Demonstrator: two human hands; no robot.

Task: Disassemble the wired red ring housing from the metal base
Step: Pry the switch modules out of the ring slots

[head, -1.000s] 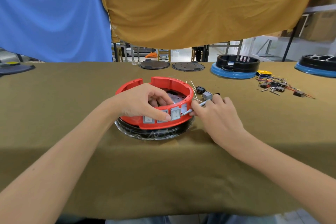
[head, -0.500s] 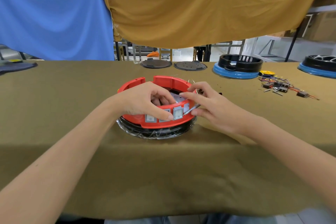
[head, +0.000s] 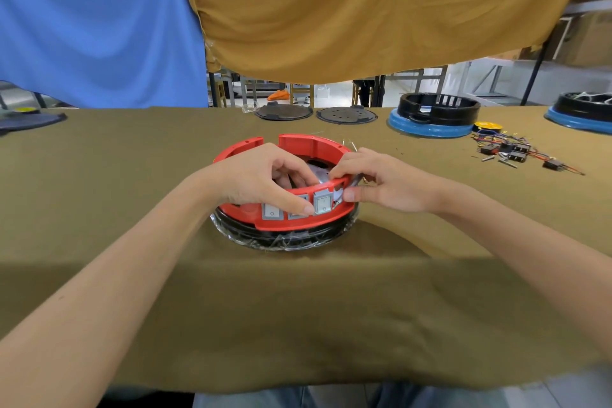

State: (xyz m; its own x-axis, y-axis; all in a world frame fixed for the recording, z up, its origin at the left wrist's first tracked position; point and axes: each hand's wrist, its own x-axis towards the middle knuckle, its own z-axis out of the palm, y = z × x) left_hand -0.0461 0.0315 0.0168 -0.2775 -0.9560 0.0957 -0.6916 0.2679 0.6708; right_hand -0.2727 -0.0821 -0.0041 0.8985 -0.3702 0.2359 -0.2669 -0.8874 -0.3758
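red ring (head: 284,223) sits on the black base (head: 284,238) at the centre of the surface (head: 132,275). left hand (head: 255,177) grips the ring's near wall, thumb outside by the switches (head: 323,202), fingers curled inside. right hand (head: 381,184) pinches the rim at the ring's 3 o'clock, with a thin metal piece, possibly a tool, under its fingers. judged best: brace the ring with the left hand and free the 3 o'clock side gently, minding the wires. open cloth lies toward 6 o'clock, up to the surface's near edge; loose parts (head: 516,152) lie at 2 o'clock, discs (head: 314,114) at 12.
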